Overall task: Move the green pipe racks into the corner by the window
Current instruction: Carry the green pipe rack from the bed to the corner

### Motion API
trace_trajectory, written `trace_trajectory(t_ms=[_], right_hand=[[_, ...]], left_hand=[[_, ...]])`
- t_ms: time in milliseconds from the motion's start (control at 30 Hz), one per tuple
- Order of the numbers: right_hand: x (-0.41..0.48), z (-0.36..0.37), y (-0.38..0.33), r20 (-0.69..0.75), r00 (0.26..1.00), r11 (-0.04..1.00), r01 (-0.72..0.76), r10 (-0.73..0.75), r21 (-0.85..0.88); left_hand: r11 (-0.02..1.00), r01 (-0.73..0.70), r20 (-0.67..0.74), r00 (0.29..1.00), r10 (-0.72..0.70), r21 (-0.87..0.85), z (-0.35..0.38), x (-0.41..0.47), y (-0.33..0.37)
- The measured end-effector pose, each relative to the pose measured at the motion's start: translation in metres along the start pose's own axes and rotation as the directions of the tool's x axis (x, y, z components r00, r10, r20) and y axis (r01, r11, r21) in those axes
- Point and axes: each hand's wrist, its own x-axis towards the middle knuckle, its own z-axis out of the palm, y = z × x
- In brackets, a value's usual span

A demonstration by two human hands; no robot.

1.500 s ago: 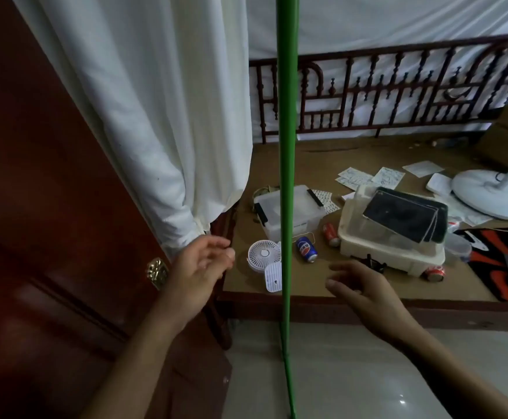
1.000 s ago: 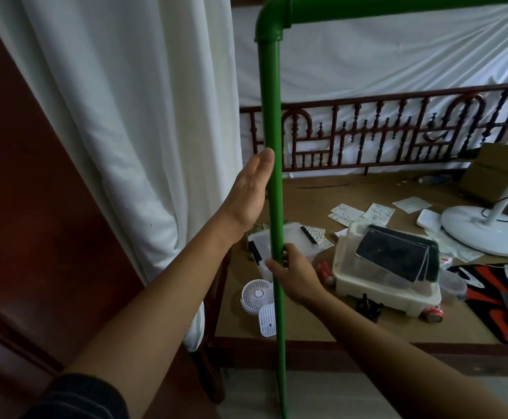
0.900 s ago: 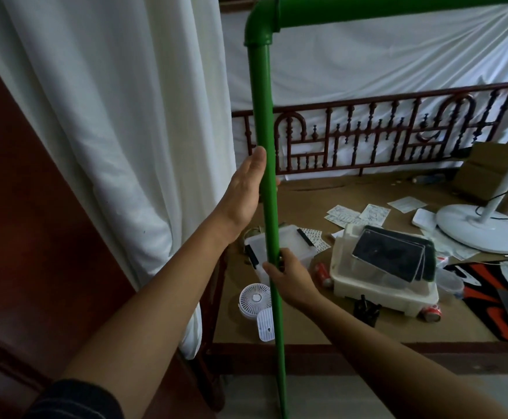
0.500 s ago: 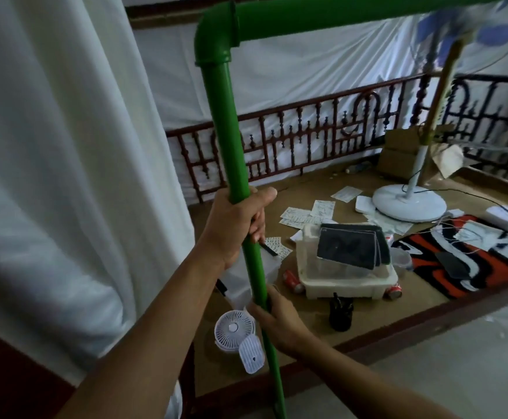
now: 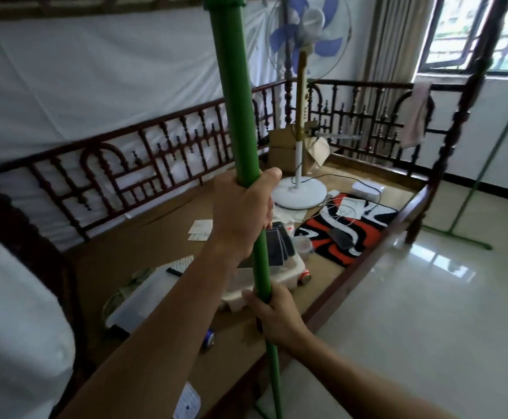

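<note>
Beside the wooden bed frame and well short of the window, the upright green pipe rack stands before us, our left hand clamped around it above our right hand, likewise wrapped tight.

No legible text, label, brand or number anywhere in view. Faint print on the paper slips lying on the bed platform, too small and blurred to make out. Blue marking on the can near the platform's front edge, unreadable. A small dark mark on the white card at the bottom edge, likewise undecipherable.
</note>
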Motion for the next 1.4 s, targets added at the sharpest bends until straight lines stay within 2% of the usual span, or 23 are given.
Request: trace_trajectory(t_ms=[267, 500, 767, 867, 1033, 1133, 1267, 1400], right_hand=[[0.021, -0.117, 0.008, -0.123, 0.992, 0.998, 0.015, -0.022, -0.064], [0.038, -0.219, 0.023, -0.305, 0.952, 0.998, 0.003, -0.021, -0.058], [0.078, -0.325, 0.044, -0.504, 0.864, 0.987, -0.071, -0.013, -0.147], [0.103, -0.364, 0.052, -0.572, 0.82, 0.973, -0.1, -0.039, -0.209], [0.144, -0.422, 0.055, -0.69, 0.723, 0.966, -0.161, -0.023, -0.202], [0.162, -0.454, 0.061, -0.74, 0.673, 0.962, -0.197, -0.01, -0.191], [0.175, -0.497, 0.072, -0.779, 0.627, 0.956, -0.216, -0.02, -0.198], [0.181, -0.546, 0.078, -0.777, 0.629, 0.96, -0.197, -0.032, -0.199]], left_hand=[[0.998, -0.009, 0.104, 0.994, 0.016, -0.07, 0.119, 0.036, -0.016], [0.989, 0.013, 0.24, 0.97, 0.022, -0.145, 0.225, 0.064, -0.036], [0.972, 0.061, 0.485, 0.872, 0.058, -0.227, 0.335, 0.118, -0.064], [0.964, 0.079, 0.555, 0.828, 0.079, -0.254, 0.371, 0.147, -0.077], [0.95, 0.135, 0.674, 0.732, 0.096, -0.282, 0.432, 0.193, -0.091], [0.948, 0.154, 0.723, 0.683, 0.103, -0.28, 0.465, 0.213, -0.099], [0.937, 0.195, 0.753, 0.651, 0.096, -0.288, 0.506, 0.23, -0.108], [0.936, 0.205, 0.785, 0.61, 0.108, -0.288, 0.555, 0.24, -0.115]])
